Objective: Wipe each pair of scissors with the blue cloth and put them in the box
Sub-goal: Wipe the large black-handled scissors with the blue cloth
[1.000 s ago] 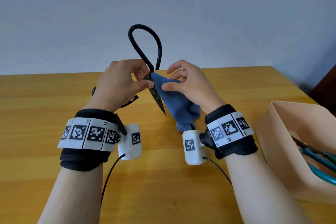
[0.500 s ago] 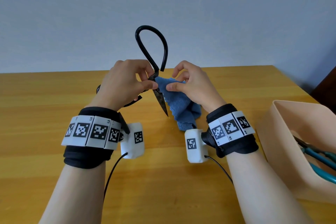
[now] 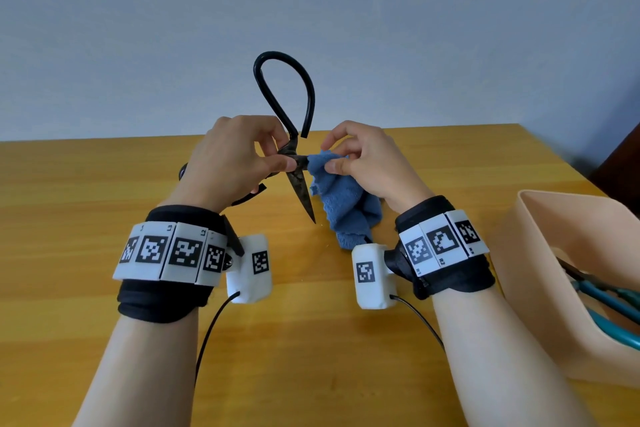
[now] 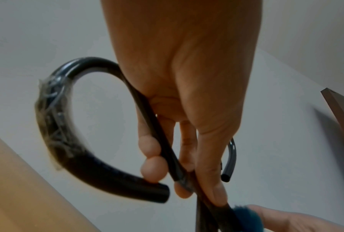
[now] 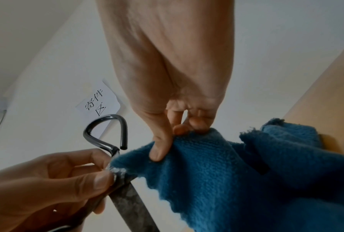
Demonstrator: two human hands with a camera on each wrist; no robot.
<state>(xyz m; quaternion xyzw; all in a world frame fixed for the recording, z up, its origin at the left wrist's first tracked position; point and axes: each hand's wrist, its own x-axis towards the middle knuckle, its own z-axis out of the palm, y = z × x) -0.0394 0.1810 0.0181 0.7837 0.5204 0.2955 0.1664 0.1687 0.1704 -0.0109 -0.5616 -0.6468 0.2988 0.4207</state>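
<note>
Black scissors with big looped handles stand blades-down above the table; one loop rises against the wall. My left hand pinches them at the pivot between thumb and fingers, as the left wrist view shows along the handle. My right hand pinches the blue cloth between thumb and fingers and holds it against the scissors at the pivot. In the right wrist view the cloth hangs beside the dull blade. The beige box stands at the right.
Teal-handled scissors lie inside the box. The wooden table runs to a grey wall behind. A paper note with printed characters shows on the wall in the right wrist view.
Both hands have shifted slightly right and up with the scissors. The cloth has moved up from the blade to the pivot.
</note>
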